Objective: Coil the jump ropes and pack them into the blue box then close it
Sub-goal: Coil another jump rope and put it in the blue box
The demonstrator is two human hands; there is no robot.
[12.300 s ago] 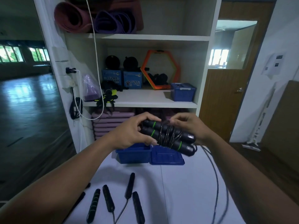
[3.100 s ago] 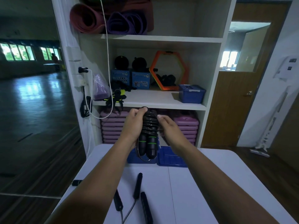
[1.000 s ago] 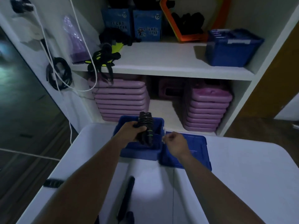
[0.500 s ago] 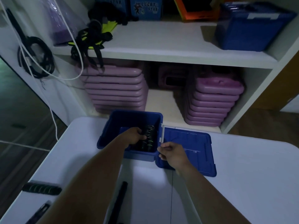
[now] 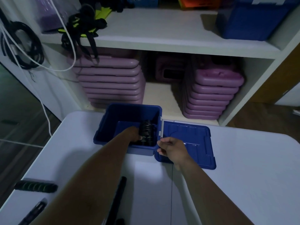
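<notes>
The open blue box (image 5: pixel 110 122) stands on the white table (image 5: pixel 243 168), its hinged lid (image 5: pixel 194 137) lying flat to its right. Inside the box, at its right side, my left hand (image 5: pixel 132 133) grips a coiled black jump rope (image 5: pixel 146 132) with green bands on its handles. My right hand (image 5: pixel 172 148) hovers with loosely curled fingers at the box's right front corner, over the lid's left edge, holding nothing. More black jump rope handles lie near me on the table: one ribbed with green (image 5: pixel 35 186), one plain (image 5: pixel 119 194), another at lower left (image 5: pixel 34 210).
Behind the table stands a white shelf unit (image 5: pixel 162 34) with stacks of purple step boards (image 5: pixel 112 80), a second blue box (image 5: pixel 253 18) at top right, black straps and hanging cables at left. A wooden floor shows at the far right.
My left hand has lowered the coiled rope deeper into the box's right side. My right hand stays at the lid's left edge. The view has moved closer.
</notes>
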